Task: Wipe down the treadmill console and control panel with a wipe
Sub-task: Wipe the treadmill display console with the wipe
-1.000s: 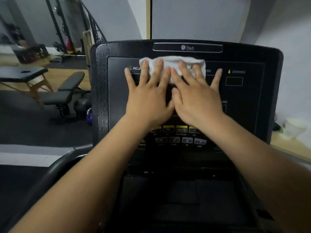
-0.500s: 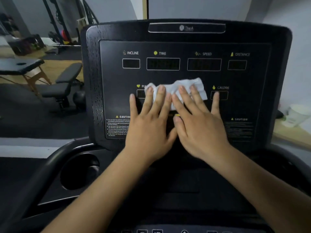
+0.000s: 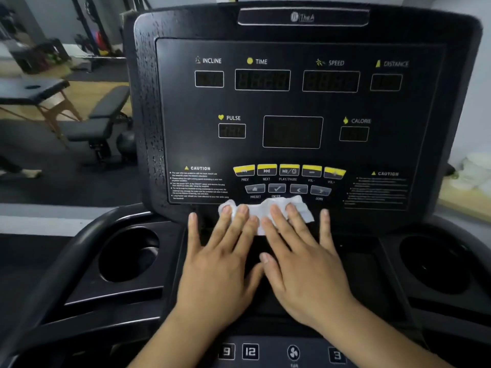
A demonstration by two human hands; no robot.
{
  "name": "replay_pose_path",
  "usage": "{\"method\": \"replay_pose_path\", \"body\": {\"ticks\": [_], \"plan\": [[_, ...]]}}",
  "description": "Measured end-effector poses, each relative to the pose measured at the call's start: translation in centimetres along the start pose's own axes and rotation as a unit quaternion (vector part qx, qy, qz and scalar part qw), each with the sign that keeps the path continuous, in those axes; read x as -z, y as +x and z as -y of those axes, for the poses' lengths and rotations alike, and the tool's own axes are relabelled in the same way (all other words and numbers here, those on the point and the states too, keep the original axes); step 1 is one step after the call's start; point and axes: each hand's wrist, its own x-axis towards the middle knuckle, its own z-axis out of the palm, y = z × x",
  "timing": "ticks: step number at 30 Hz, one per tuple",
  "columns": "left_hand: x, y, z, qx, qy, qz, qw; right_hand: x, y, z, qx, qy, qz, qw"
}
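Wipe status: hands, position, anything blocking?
Both flat: left hand, right hand, straight fingers pressing wipe. Wipe at console bottom edge, below button rows. Nothing visible blocking.

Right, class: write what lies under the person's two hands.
Under the fingers of the left hand and right hand lies a white wipe, low on the console. The wipe's near part and the surface beneath the palms are hidden.

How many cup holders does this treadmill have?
2: the left cup holder sits below the console's left corner, the right cup holder below its right corner. None looks hidden.
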Motion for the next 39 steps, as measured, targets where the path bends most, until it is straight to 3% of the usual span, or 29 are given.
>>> {"method": "replay_pose_path", "body": {"ticks": [11, 16, 24, 39], "plan": [[-0.2, -3.0, 6.7, 0.077, -0.029, -0.016, 0.997, -1.2, 4.7, 7.8, 0.071, 0.026, -0.003, 0.997], [0.1, -1.3, 3.9, 0.058, -0.083, -0.028, 0.994, -0.7, 2.7, 4.5, 0.041, 0.015, -0.005, 0.999], [-1.1, 2.1, -4.5, -0.049, -0.038, -0.024, 0.998, 0.4, -2.1, -2.7, -0.042, -0.016, -0.001, 0.999], [-2.1, 6.8, -15.3, -0.147, -0.009, 0.005, 0.989, 1.5, -7.1, -12.0, -0.142, -0.026, -0.025, 0.989]]}}
